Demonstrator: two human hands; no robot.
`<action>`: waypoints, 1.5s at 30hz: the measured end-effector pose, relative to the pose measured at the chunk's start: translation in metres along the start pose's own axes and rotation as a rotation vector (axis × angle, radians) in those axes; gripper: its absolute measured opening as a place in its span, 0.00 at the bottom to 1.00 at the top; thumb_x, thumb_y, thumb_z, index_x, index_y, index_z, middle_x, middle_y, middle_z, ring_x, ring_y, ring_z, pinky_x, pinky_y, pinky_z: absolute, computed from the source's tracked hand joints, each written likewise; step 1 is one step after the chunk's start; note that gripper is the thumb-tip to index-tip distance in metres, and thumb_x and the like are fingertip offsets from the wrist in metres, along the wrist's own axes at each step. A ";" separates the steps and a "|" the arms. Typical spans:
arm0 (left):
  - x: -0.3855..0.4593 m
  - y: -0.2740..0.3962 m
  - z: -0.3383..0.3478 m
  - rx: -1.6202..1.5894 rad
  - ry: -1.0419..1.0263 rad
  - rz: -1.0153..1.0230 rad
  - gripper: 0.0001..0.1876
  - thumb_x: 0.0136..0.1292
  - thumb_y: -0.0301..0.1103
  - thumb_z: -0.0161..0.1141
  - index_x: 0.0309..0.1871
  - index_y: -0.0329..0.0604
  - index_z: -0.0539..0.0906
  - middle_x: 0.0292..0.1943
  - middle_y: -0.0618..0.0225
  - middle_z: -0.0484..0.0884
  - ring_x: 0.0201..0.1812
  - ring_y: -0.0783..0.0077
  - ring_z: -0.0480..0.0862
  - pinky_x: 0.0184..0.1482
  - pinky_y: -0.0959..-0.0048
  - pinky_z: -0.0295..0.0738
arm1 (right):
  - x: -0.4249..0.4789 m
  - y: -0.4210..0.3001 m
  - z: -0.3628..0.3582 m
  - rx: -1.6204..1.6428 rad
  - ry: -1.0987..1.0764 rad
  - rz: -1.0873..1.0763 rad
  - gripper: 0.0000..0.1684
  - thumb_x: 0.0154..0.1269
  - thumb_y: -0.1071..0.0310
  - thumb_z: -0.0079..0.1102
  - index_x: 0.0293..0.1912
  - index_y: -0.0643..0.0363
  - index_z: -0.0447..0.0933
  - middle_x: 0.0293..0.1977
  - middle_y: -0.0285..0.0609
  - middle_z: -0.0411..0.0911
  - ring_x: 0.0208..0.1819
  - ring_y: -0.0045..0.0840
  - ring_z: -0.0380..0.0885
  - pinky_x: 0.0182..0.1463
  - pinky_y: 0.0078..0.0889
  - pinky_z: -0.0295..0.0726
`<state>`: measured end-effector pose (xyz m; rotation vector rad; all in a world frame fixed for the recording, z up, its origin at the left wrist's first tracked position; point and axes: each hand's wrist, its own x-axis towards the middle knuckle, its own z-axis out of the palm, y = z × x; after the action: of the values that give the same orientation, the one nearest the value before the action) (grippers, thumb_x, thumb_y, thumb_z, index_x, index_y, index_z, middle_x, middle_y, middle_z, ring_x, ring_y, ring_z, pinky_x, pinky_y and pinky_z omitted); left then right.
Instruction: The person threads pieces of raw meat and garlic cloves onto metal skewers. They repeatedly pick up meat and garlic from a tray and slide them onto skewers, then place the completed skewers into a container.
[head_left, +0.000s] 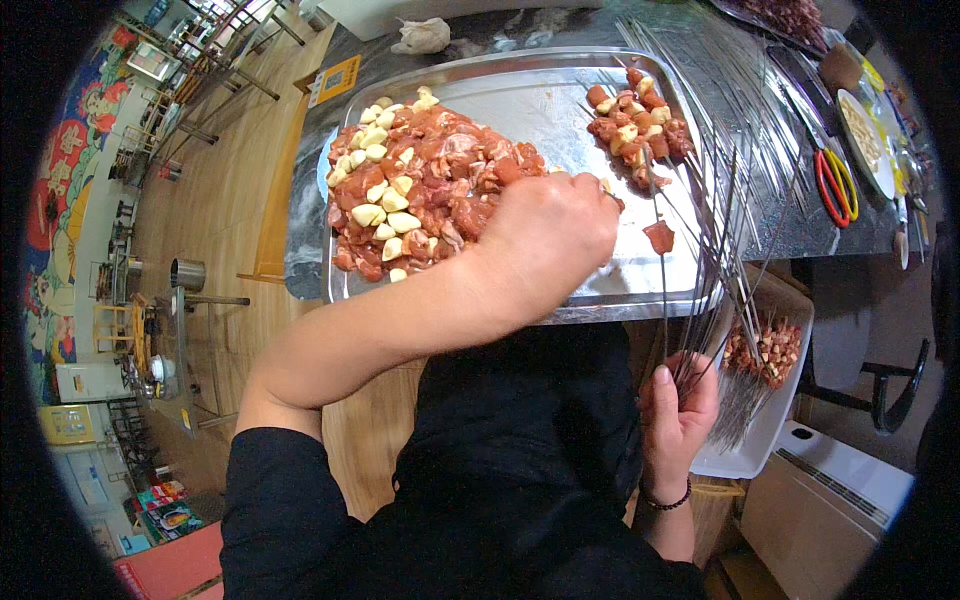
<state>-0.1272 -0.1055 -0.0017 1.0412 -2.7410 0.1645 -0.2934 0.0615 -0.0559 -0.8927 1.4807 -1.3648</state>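
Note:
My right hand (679, 420), with a dark bead bracelet at its wrist, holds a bundle of thin metal skewers (705, 277) that fan upward past the tray's front right corner. One skewer stands apart from the bundle and carries a single piece of raw meat (659, 237). My left hand (559, 217) reaches over the metal tray (517, 86), knuckles up, beside the right edge of a pile of raw meat chunks (457, 165). Its fingertips are hidden, so what they hold is unclear. Peeled garlic cloves (386, 199) lie along the pile's left side. Loaded skewers (637, 124) rest in the tray's far right corner.
More bare skewers (750, 112) are spread on the dark counter (787, 232). Red-and-yellow-handled scissors (836, 187) and a white plate (862, 135) lie farther right. Below the counter, a white bin (780, 435) contains loaded skewers (765, 349). A crumpled white cloth or tissue (421, 35) sits behind the tray.

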 end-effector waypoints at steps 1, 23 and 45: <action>-0.002 -0.006 -0.006 -0.115 0.045 -0.032 0.11 0.52 0.32 0.68 0.34 0.37 0.80 0.33 0.57 0.81 0.33 0.58 0.84 0.34 0.68 0.80 | 0.000 0.000 -0.001 0.008 -0.007 0.006 0.06 0.69 0.75 0.55 0.44 0.62 0.69 0.28 0.30 0.71 0.26 0.10 0.67 0.29 0.15 0.68; -0.095 -0.019 -0.034 -2.063 0.549 -0.694 0.12 0.70 0.32 0.54 0.50 0.33 0.77 0.42 0.51 0.85 0.44 0.57 0.87 0.49 0.58 0.84 | -0.033 -0.006 0.031 -0.184 -0.343 -0.058 0.03 0.67 0.76 0.55 0.39 0.63 0.70 0.25 0.31 0.72 0.24 0.11 0.68 0.28 0.15 0.69; -0.027 -0.051 -0.027 -0.448 0.115 -0.283 0.10 0.59 0.31 0.65 0.41 0.34 0.83 0.35 0.58 0.84 0.34 0.65 0.84 0.39 0.71 0.80 | 0.000 -0.003 0.005 0.006 -0.147 0.080 0.06 0.66 0.75 0.58 0.41 0.63 0.71 0.26 0.31 0.72 0.25 0.10 0.69 0.29 0.15 0.69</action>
<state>-0.0690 -0.1215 0.0202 1.2162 -2.3351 -0.4009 -0.2887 0.0593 -0.0531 -0.9012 1.3846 -1.2181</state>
